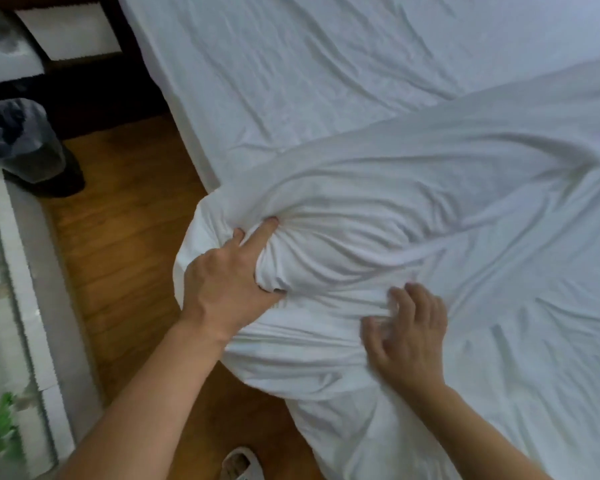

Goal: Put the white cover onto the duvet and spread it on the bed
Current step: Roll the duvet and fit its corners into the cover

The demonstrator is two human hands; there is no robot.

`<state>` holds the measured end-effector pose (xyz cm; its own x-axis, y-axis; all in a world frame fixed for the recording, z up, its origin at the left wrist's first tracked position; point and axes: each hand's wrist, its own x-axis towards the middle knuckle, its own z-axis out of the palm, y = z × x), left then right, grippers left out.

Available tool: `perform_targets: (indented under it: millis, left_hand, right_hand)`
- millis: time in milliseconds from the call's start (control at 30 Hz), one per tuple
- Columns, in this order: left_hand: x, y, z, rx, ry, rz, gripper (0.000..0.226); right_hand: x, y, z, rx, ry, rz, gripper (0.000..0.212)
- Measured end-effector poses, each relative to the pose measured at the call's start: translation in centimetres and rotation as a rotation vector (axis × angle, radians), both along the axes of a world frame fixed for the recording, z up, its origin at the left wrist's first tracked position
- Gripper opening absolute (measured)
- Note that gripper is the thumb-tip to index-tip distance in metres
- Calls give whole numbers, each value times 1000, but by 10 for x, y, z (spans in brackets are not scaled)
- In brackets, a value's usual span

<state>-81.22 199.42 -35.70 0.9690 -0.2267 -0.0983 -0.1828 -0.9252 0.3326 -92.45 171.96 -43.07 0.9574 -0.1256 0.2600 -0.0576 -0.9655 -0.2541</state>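
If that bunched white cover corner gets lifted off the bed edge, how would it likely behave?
Probably floppy: the white cover gathers into deep folds where the left hand grips it. It looks padded inside, so likely bulkier than a bare sheet. The part overhanging the bed would probably sag towards the floor.

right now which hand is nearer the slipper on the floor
Right. The right hand hovers blurred over the white cover, above and right of the slipper; the left hand grips bunched cover higher up.

Both hands reach forward: left hand (229, 275) curled in a grip, right hand (409, 334) loosely spread
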Motion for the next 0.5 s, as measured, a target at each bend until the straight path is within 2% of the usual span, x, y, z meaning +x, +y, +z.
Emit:
perform_targets:
  millis: [100, 200, 267, 367, 433, 500]
  left_hand:
    - [41, 3, 7, -220, 154, 50, 75]
    - [94, 5, 15, -194, 381, 37, 44]
    - [124, 7, 21, -266, 520, 94, 35]
    - [151, 18, 27, -354, 659, 144, 48]
    - [165, 27, 30, -388, 755, 182, 71]
    - [179, 33, 28, -457, 833, 248, 95]
  right_hand:
    - [8, -2, 3, -11, -8, 31, 52]
    - [15, -10, 1, 95, -32, 73, 60]
    - [16, -16, -2, 112, -86, 82, 65]
    - [10, -14, -6, 70, -186, 110, 59]
    - [4, -7, -9, 74, -237, 128, 53]
    - [-2, 7, -10, 66, -188, 176, 52]
